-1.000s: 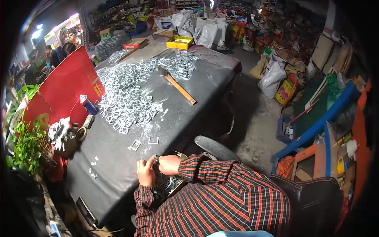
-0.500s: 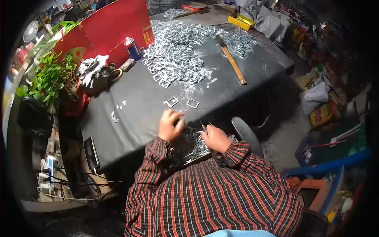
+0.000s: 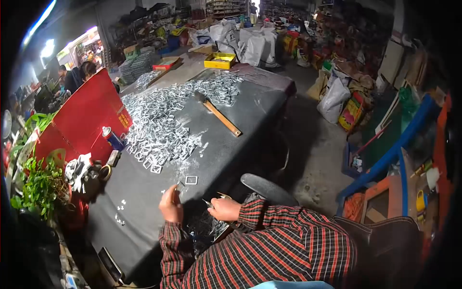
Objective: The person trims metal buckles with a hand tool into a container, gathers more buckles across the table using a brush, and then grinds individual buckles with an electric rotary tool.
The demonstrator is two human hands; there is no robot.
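My left hand [image 3: 171, 206] is raised over the table's near edge, its fingers pinched together. A small grey edge shows at the fingertips, too small to make out. Just beyond it lies a flat rectangular metal frame [image 3: 191, 180] on the black tabletop. To the right, my right hand [image 3: 225, 210] is closed around a small pointed hand tool [image 3: 208, 203]; the fingers hide most of it. Under both hands, in my lap area, is a container of metal pieces [image 3: 204, 226], partly covered by my sleeves. A large heap of similar metal frames [image 3: 161, 125] spreads across the table.
A wooden-handled brush [image 3: 222, 118] lies beside the heap. Left of it stand a spray can [image 3: 113, 138], a red board [image 3: 84, 118] and a plant [image 3: 36, 185]. Small white pieces [image 3: 120, 208] and a phone [image 3: 110, 264] are at the near left. A yellow tray [image 3: 220, 60] sits farther back.
The view has swung up and to the right, showing more of the room. My left hand has come to the lying frames; one of the two seen earlier is no longer plainly visible.
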